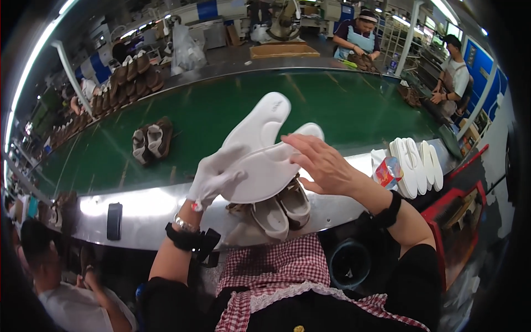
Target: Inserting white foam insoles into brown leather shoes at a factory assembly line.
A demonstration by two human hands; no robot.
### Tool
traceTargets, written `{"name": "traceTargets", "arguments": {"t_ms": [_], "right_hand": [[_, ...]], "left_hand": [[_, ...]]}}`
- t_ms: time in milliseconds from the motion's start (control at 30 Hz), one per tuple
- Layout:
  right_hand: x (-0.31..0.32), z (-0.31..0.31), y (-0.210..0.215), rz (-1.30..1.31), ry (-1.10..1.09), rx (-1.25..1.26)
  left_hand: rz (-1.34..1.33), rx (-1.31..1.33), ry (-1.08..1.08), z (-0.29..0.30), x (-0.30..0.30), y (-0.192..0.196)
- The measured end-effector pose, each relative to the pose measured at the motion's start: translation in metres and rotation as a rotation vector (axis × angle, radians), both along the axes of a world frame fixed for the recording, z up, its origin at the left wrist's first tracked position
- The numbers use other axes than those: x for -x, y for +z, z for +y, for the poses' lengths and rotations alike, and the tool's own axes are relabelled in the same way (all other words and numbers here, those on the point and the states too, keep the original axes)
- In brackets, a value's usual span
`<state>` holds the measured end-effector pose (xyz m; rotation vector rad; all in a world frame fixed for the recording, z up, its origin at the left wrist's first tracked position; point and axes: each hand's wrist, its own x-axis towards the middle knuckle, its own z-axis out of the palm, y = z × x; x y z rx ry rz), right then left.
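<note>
In my left hand [215,174], which wears a white glove, a pair of white insoles [263,174] is gripped. They fan apart, one pointing up and away, the other lying across toward the right. My bare right hand [323,163] is at the right end of the lower insole, fingers stretched out and thumb apart; its fingertips appear to touch the insole's surface. Below the insoles, a pair of brown shoes [271,218] with pale linings sits on the metal ledge [149,207], toes partly hidden by the insoles.
Another brown pair of shoes [152,140] rests on the green conveyor belt [204,105]. White insoles [409,166] stand in a row at right, beside a red-and-clear plastic wrapper [388,171]. A dark phone [114,221] lies at left. Co-workers sit around the line; a dark bin [349,263] stands below.
</note>
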<state>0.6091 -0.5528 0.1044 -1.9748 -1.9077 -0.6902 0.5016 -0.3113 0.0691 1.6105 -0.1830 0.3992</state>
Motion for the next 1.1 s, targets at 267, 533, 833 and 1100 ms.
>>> {"name": "traceTargets", "arguments": {"t_ms": [267, 533, 833, 1100], "right_hand": [[0.015, -0.022, -0.007, 0.092, -0.131, 0.174], [0.079, 0.008, -0.011, 0.231, -0.159, 0.684], [0.080, 0.036, -0.081, 0.296, -0.442, 0.459], [0.089, -0.001, -0.063, 0.557, -0.563, 0.452]], "left_hand": [[-0.177, -1.203, 0.344, 0.006, 0.000, -0.016], [-0.036, -1.055, 0.314, -0.026, -0.027, -0.093], [0.100, -0.871, 0.234, -0.013, -0.032, -0.086], [0.110, -0.807, 0.311, -0.027, -0.025, -0.092]]}}
